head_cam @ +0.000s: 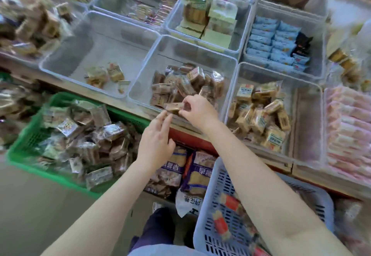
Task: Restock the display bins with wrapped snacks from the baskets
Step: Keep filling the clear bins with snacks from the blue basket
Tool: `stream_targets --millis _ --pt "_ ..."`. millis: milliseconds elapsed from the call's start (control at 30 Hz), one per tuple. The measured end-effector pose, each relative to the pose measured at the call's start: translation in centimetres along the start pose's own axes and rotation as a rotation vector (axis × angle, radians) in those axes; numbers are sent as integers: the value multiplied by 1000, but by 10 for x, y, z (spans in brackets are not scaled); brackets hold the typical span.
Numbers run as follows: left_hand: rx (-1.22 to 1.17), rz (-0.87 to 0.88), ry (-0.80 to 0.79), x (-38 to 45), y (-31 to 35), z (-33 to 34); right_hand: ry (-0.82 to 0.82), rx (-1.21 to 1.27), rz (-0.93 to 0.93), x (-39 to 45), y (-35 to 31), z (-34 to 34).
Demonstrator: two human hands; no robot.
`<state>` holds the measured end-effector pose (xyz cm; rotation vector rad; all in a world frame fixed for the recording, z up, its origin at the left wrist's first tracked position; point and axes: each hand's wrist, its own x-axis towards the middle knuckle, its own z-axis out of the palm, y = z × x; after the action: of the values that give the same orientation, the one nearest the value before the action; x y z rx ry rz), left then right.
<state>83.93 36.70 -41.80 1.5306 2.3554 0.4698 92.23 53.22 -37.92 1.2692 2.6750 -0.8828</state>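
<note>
**Snack held at front bin rim**

Nearest, a lavender basket (216, 205) sits under the right forearm. Right hand (197, 110) pinches a brown wrapped snack (174, 107) over the near rim of the middle clear bin (138, 93). Left hand (155, 142) is spread wide, fingertips just beside the snack. Green basket (26, 145) of wrapped snacks lies left.
</note>
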Motion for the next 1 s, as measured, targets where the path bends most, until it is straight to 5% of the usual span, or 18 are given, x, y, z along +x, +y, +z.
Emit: stream_targets --millis 167,367,567,667,800,1000 --pt "12 -62 -40 1 5 2 -68 40 63 5 -3 4" --pt "-183 -66 -54 -2 45 0 340 286 35 -100 43 -12" --pt "-300 4 -738 -19 137 56 220 236 643 -228 194 40" --pt "-253 -7 -908 -30 180 85 303 80 864 -272 268 52" --pt "-276 -116 -947 -41 219 116 275 32 982 -294 343 56" --pt "-307 -170 -906 -46 257 140 203 363 942 -298 380 70"
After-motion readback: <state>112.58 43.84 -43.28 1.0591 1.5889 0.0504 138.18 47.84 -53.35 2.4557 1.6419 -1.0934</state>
